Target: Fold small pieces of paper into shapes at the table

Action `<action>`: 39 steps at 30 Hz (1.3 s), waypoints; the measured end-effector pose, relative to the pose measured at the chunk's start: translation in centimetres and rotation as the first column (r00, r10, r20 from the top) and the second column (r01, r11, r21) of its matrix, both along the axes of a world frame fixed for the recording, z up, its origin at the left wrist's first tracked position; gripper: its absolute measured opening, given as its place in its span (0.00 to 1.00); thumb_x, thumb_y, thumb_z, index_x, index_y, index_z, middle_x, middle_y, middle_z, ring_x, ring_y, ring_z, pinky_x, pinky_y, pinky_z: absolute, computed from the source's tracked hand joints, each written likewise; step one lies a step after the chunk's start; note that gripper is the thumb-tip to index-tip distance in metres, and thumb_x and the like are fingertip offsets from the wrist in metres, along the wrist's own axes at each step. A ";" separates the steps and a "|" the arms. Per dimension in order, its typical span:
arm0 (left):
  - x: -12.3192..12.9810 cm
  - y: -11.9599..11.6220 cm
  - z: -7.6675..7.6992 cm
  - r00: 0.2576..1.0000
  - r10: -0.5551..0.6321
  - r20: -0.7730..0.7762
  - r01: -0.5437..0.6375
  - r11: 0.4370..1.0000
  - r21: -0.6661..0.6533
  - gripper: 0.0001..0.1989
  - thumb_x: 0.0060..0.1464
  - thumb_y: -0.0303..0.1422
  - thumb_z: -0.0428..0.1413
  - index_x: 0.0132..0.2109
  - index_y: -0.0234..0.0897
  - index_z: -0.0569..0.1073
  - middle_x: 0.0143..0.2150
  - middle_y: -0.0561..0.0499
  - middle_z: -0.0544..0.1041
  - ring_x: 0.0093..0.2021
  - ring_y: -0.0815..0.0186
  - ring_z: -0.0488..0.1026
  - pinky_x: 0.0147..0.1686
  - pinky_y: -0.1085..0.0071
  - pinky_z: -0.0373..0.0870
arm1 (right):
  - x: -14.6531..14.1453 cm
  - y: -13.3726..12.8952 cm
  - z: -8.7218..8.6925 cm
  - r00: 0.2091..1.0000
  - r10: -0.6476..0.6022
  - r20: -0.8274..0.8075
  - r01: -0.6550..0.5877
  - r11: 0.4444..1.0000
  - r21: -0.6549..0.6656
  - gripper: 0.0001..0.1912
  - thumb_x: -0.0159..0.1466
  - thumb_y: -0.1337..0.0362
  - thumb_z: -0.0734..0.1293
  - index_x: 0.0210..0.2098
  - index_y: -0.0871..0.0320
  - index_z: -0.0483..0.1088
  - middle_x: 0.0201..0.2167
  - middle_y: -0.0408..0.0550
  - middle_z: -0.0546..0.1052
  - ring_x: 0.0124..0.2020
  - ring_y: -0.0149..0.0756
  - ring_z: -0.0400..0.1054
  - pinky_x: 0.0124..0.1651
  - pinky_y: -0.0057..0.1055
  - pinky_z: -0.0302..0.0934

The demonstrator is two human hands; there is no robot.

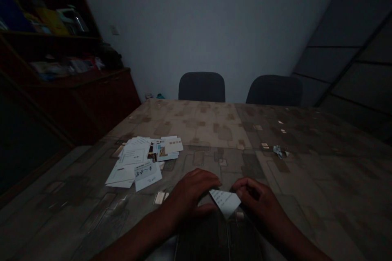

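Observation:
A small white paper (pixel 226 202) with printed writing, folded to a triangle whose tip points toward me, lies between my hands near the table's front edge. My right hand (pixel 255 197) pinches its right corner between thumb and curled fingers. On the other side, my left hand (pixel 194 193) is at the paper's left corner, its fingers stretched out above and its thumb apart below, with nothing gripped between them.
A spread pile of printed cards and papers (pixel 137 159) lies on the left of the patterned table (pixel 196 122). A small crumpled or folded paper (pixel 280 151) is at the right. Two dark chairs (pixel 201 85) (pixel 275 89) stand behind the table.

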State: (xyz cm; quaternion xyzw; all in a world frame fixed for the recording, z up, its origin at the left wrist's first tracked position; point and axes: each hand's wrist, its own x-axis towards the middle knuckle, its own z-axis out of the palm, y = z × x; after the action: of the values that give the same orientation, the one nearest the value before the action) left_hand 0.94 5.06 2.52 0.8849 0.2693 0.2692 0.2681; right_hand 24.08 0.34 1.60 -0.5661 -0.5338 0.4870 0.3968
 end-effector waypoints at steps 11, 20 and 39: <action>0.2 0.2 -1.4 0.993 -0.087 -0.082 0.100 0.982 0.163 0.12 0.61 0.40 0.57 0.48 0.39 0.75 0.45 0.47 0.79 0.45 0.59 0.72 0.50 0.60 0.61 | -0.3 -0.2 -0.4 0.998 0.049 0.035 -0.050 0.999 0.013 0.11 0.60 0.56 0.65 0.32 0.58 0.71 0.24 0.41 0.68 0.26 0.33 0.62 0.29 0.27 0.53; 0.4 -0.1 -2.1 0.986 -0.106 -0.125 0.132 0.967 0.220 0.12 0.60 0.39 0.58 0.48 0.40 0.74 0.43 0.48 0.80 0.42 0.60 0.73 0.45 0.62 0.63 | -0.5 -0.1 -0.5 0.995 0.064 0.074 -0.068 0.996 0.055 0.11 0.59 0.57 0.64 0.32 0.59 0.71 0.24 0.42 0.71 0.26 0.33 0.63 0.28 0.27 0.54; 1.2 -1.4 -0.7 0.943 0.326 -0.074 -0.333 0.903 -0.271 0.06 0.53 0.27 0.54 0.30 0.35 0.74 0.24 0.54 0.73 0.26 0.68 0.69 0.26 0.75 0.60 | 0.0 -0.7 0.3 0.935 -0.134 0.329 -0.014 0.912 0.410 0.10 0.66 0.59 0.61 0.41 0.55 0.71 0.36 0.48 0.75 0.37 0.40 0.69 0.38 0.33 0.63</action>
State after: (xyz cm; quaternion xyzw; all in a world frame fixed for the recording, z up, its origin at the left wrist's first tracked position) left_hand 2.12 3.69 1.79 0.7833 0.4538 0.2580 0.3377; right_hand 24.06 -0.31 1.88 -0.5653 -0.6670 0.2445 0.4191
